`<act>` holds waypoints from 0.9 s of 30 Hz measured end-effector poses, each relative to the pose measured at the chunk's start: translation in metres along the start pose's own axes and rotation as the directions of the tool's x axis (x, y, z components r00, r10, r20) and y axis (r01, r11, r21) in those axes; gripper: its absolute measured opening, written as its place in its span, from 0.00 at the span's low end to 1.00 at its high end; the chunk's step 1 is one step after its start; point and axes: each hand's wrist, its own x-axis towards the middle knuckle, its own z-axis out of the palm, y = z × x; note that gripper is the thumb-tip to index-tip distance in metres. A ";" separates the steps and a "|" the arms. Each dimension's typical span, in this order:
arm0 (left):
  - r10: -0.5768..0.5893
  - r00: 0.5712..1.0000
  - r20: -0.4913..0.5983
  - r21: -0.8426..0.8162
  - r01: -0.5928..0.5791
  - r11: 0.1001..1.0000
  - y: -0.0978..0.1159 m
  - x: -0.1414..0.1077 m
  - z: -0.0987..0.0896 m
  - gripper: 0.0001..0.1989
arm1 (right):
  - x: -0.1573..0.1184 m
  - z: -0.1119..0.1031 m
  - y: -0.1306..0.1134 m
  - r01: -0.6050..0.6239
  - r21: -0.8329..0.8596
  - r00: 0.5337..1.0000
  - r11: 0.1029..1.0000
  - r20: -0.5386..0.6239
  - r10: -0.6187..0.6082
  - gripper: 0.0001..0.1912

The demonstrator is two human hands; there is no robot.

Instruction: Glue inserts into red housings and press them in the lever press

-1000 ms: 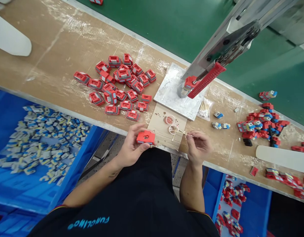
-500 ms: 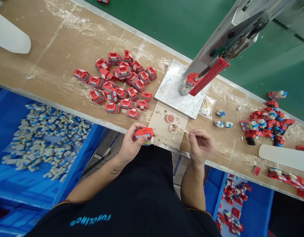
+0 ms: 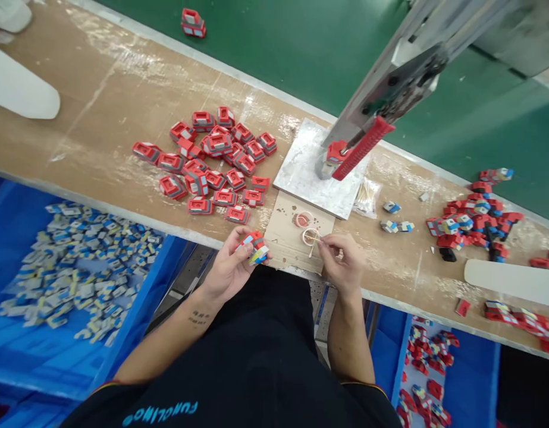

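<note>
My left hand is closed round a red toy vehicle part with blue, white and yellow patches, held over the table's front edge. In my right hand a thin cotton swab is pinched, its far end at a small round cup. Another small cup with reddish contents stands just behind. Both cups are on a stained piece of cardboard. A second swab lies by the nearer cup.
Several red toy parts are heaped at left. A press stands on a metal plate, beside a bag of swabs. More red and blue toys pile up at right. Blue bins of parts stand below.
The toy part in my left hand has turned, so its blue and yellow side shows more. My right hand has moved left, closer to the cups, with the swab.
</note>
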 end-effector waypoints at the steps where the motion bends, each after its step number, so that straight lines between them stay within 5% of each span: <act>1: 0.005 1.000 0.005 0.011 -0.005 1.000 0.002 0.000 -0.001 0.28 | 0.000 -0.003 0.000 0.023 -0.020 1.000 1.000 0.021 -0.022 0.02; 6: 0.051 0.995 0.087 0.085 -0.059 0.995 0.002 -0.006 0.003 0.22 | -0.003 -0.024 -0.021 0.067 -0.100 0.990 0.993 -0.114 -0.078 0.15; 12: -0.020 0.953 0.301 0.215 -0.048 0.976 -0.029 -0.006 0.048 0.23 | 0.007 -0.027 -0.085 0.366 -0.065 0.919 0.928 0.185 -0.349 0.20; 14: -0.043 0.916 0.399 0.293 -0.083 0.952 -0.028 0.000 0.062 0.27 | 0.019 -0.040 -0.081 0.343 -0.021 0.927 0.939 0.170 -0.335 0.21; 16: -0.036 0.869 0.493 0.407 -0.195 0.892 -0.009 0.014 0.068 0.31 | 0.041 -0.062 -0.053 0.280 -0.017 0.956 0.960 0.095 -0.277 0.21; 18: 0.048 0.846 0.531 0.559 -0.392 0.730 0.026 0.038 0.067 0.34 | 0.081 -0.085 -0.002 0.127 -0.096 0.987 0.987 -0.084 -0.135 0.20; 20: 0.222 0.830 0.512 0.727 -0.556 0.403 0.068 0.071 0.063 0.31 | 0.137 -0.098 0.058 -0.171 -0.186 0.954 0.967 -0.276 0.116 0.23; 22: 0.333 0.801 0.498 0.846 -0.533 0.017 0.106 0.110 0.060 0.25 | 0.199 -0.099 0.113 -0.452 -0.287 0.877 0.845 -0.316 0.362 0.23; 24: 0.249 0.860 0.444 0.883 -0.372 -0.287 0.133 0.149 0.061 0.22 | 0.252 -0.091 0.153 -0.507 -0.322 0.854 0.799 -0.311 0.416 0.23; 27: 0.143 0.907 0.397 0.868 -0.320 -0.380 0.156 0.193 0.067 0.20 | 0.298 -0.077 0.182 -0.537 -0.367 0.840 0.759 -0.316 0.442 0.21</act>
